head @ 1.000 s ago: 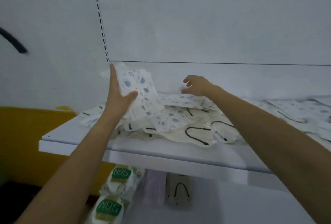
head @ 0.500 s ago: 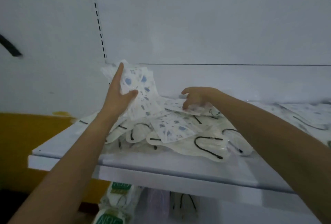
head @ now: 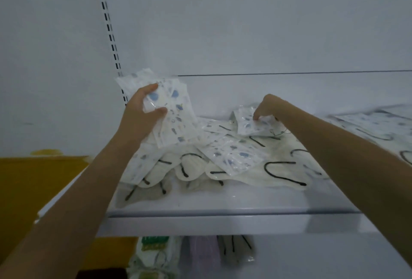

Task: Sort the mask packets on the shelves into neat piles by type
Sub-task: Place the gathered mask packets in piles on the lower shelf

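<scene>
My left hand [head: 140, 116] grips a fanned stack of blue-patterned mask packets [head: 176, 113], held upright above the left end of the white shelf [head: 223, 207]. My right hand [head: 268, 107] pinches the top edge of another blue-patterned packet [head: 252, 126] and lifts it off the heap. Beneath lies a loose pile of cream masks with black ear loops [head: 278, 171], with one more patterned packet [head: 231, 156] lying flat across it.
More patterned and black-loop packets [head: 379, 127] spread along the shelf to the right. On the lower shelf stand green-labelled packets [head: 153, 254], a lilac packet [head: 204, 254] and a cream packet [head: 234, 249]. A slotted upright [head: 109, 31] runs up the back wall. A yellow surface [head: 33, 180] lies at the left.
My right hand has come down onto the heap and pinched a patterned packet, raising its edge. The left hand's fingers have curled round its stack. The camera has moved closer.
</scene>
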Motion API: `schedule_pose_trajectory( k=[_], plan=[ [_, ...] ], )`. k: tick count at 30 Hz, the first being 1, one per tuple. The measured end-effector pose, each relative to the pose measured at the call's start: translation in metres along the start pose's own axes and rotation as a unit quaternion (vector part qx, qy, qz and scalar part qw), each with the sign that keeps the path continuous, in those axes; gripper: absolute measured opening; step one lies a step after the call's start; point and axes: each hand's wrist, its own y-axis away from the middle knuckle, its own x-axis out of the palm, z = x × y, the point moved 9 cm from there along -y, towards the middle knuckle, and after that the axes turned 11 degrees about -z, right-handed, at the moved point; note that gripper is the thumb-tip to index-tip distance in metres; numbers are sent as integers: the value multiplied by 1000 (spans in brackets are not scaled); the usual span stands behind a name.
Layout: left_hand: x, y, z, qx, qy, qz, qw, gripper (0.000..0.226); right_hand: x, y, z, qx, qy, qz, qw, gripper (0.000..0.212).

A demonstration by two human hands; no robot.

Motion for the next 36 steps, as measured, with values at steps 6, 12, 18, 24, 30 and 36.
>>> schedule_pose_trajectory(
  k=[6,12,18,24,30,36],
  plan=[
    [-40,-16,10,0,14,1,1000,50,-6,-2,15,4,-101,-62,993,70],
    [-73,-26,54,-63,52,-48,995,49,-10,-9,59,-27,-385,65,920,37],
    [-85,-22,42,19,10,-100,995,48,41,9,129,-171,-107,93,975,32],
    [-87,-19,51,66,-81,-84,991,48,62,7,143,-191,-12,152,970,42],
    [-91,-17,50,77,-109,-104,986,48,10,0,153,-248,-256,10,934,50],
    [-101,-14,53,66,-116,-139,981,47,-43,23,162,-255,-317,172,897,14]
  ],
)
